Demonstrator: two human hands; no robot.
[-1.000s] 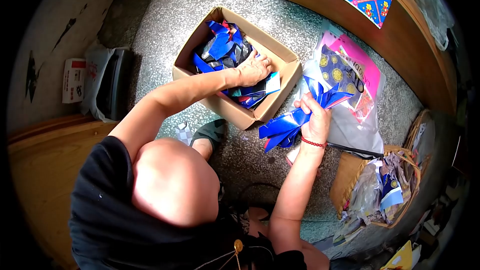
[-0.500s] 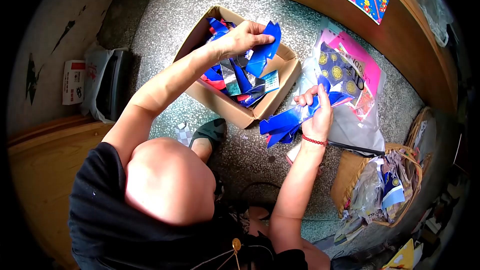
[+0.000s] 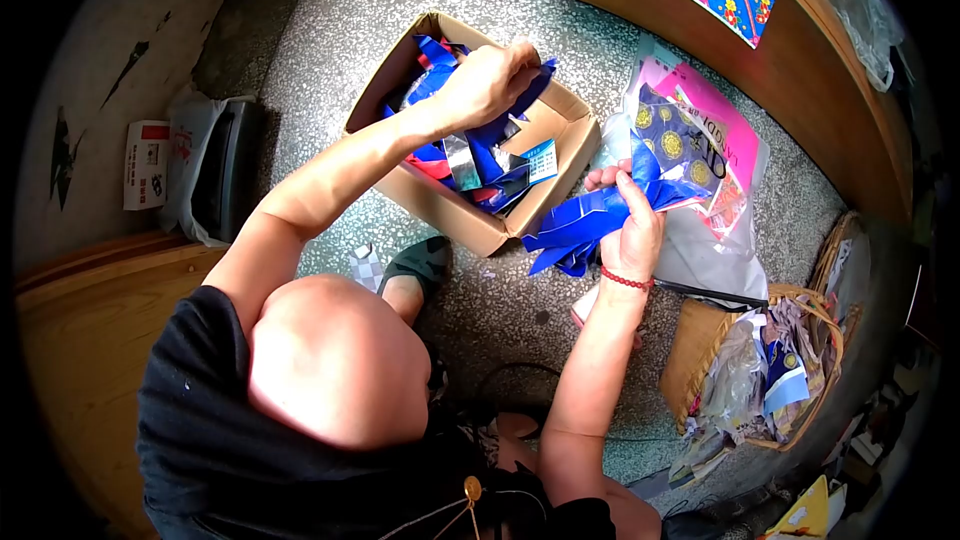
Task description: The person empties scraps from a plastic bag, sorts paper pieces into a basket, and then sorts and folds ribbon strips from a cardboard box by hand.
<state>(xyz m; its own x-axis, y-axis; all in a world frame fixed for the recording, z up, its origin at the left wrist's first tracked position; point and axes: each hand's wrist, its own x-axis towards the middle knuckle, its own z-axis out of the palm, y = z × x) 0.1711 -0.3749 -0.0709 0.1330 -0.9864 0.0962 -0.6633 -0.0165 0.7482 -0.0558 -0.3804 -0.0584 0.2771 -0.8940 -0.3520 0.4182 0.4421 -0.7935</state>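
Observation:
My left hand is over the open cardboard box, its fingers curled shut on a blue scrap that is mostly hidden by the hand. Inside the box lie several blue scraps, some red ones and a light-blue printed piece. To the right of the box, my right hand is closed around a bunch of blue strips, whose loose ends hang out to the left. Whether the strips are plastic or paper I cannot tell.
Behind my right hand lie a pink printed bag and patterned blue cloth-like pieces on the floor. A wicker basket of scraps stands at lower right. At left are a white-red carton and a dark bin. My foot is near the box.
My left hand has turned over and lowered the blue scrap toward the box, so less of it shows. The strips in my right hand have shifted slightly up.

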